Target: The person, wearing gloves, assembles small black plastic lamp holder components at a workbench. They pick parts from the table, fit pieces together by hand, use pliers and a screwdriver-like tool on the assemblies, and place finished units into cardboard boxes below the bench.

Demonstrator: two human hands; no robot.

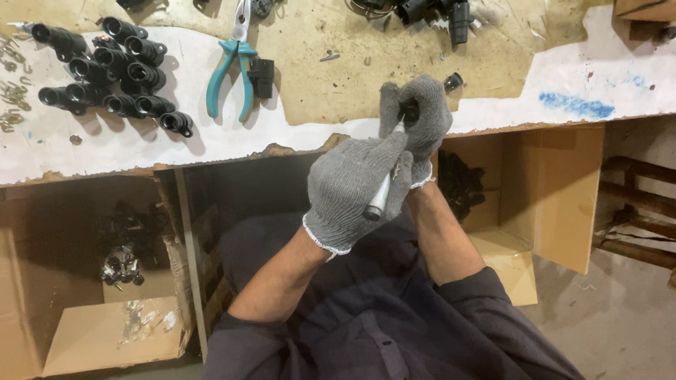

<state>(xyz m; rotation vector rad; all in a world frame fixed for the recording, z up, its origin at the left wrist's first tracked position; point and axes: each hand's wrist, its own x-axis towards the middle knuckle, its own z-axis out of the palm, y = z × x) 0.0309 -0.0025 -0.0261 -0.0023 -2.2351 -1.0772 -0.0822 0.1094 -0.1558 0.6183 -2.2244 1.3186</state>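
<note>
Boxes sit under the bench: an open brown cardboard box [52, 272] at the left with dark parts inside, another [518, 199] at the right. On the far bench, a cluster of black plastic tubes [112, 79] lies left of teal-handled pliers [233, 60]. The left hand [354, 188], in a grey knit glove, is closed round a slim metal tool [383, 190]. Its tip meets a small black part [409, 112] gripped tight in the gloved right hand [421, 117] — near the bench edge. Pushed hard, the tool may slip off the part and jab the right palm. A blue smear [575, 104] marks the white top — no readable labels.
</note>
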